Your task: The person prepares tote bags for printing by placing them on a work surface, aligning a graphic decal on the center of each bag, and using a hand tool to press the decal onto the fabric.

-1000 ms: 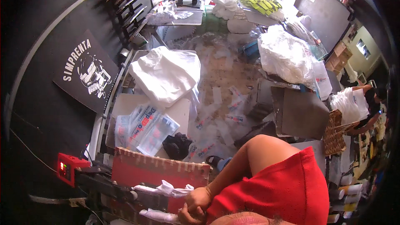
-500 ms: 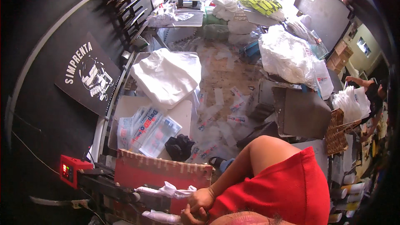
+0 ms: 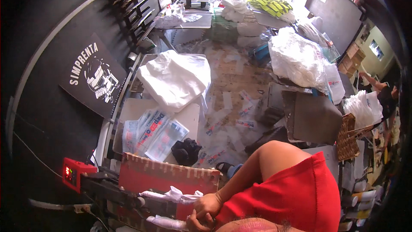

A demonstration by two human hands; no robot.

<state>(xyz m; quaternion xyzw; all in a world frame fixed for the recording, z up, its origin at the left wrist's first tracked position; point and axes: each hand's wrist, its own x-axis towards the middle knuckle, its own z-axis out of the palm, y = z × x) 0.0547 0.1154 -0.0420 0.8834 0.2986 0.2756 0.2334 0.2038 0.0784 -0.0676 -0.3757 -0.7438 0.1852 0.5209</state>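
Observation:
At the lower middle, my right hand [image 3: 208, 204] comes in from a bent bare arm under a red sleeve [image 3: 287, 189]. It rests closed, fingers curled, against my left hand [image 3: 198, 221], which sits just below it with bent fingers. Anything between the two hands is hidden. Just left of them end two bars wrapped in white cloth, an upper wrapped bar [image 3: 176, 195] and a lower wrapped bar [image 3: 166, 222]. These belong to a press-like machine with a red plate [image 3: 167, 177] and a red control box [image 3: 79, 175] with a lit display.
Beyond the machine, printed clear plastic sheets [image 3: 165, 139] and a black cloth [image 3: 186, 151] lie on a pale board. Folded white fabric [image 3: 175, 77] is piled behind them. Bagged white goods [image 3: 296, 58] and a wicker basket [image 3: 346, 139] stand at right; another person's arm [image 3: 373, 81] shows there.
The view has shifted slightly, so the surroundings sit a little further right. Both hands stay together in the same place by the wrapped bars.

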